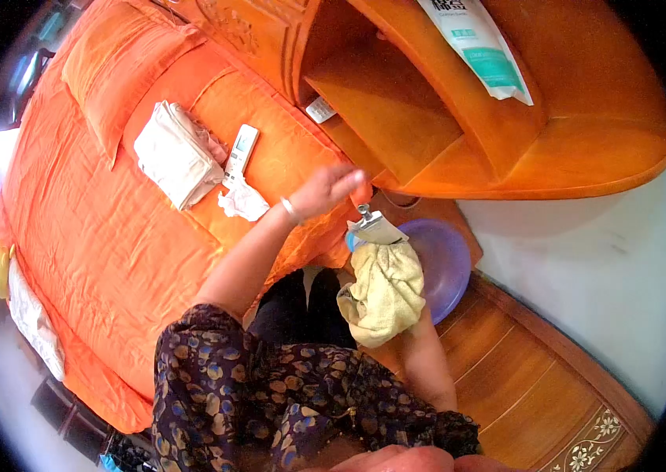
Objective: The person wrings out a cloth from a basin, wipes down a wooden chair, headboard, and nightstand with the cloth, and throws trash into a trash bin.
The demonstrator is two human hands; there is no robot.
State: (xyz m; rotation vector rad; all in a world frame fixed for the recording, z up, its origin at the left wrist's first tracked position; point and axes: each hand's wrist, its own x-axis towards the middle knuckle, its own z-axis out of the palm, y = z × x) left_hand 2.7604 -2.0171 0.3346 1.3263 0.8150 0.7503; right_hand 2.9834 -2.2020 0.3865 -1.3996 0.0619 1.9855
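My left hand [331, 191], with a white bracelet at the wrist, is closed round the orange handle of a scraper [380, 228]. The scraper's wide metal blade points down and touches the top of a yellow towel [384, 295]. That towel is bunched over my right hand, whose fingers are hidden beneath it; only the forearm [427, 366] shows below. A small bit of blue peeks out beside the blade, too little to name. Just behind the towel, a purple basin [451, 271] sits by the wooden cabinet, its contents mostly out of sight.
On the left, an orange-covered bed [136, 291] bears folded white cloth [175, 153], a remote control [242, 149] and a crumpled tissue [245, 200]. A curved wooden cabinet [585, 145] juts out above, with a white-and-green packet [482, 51] on it. Wooden flooring [506, 358] lies lower right.
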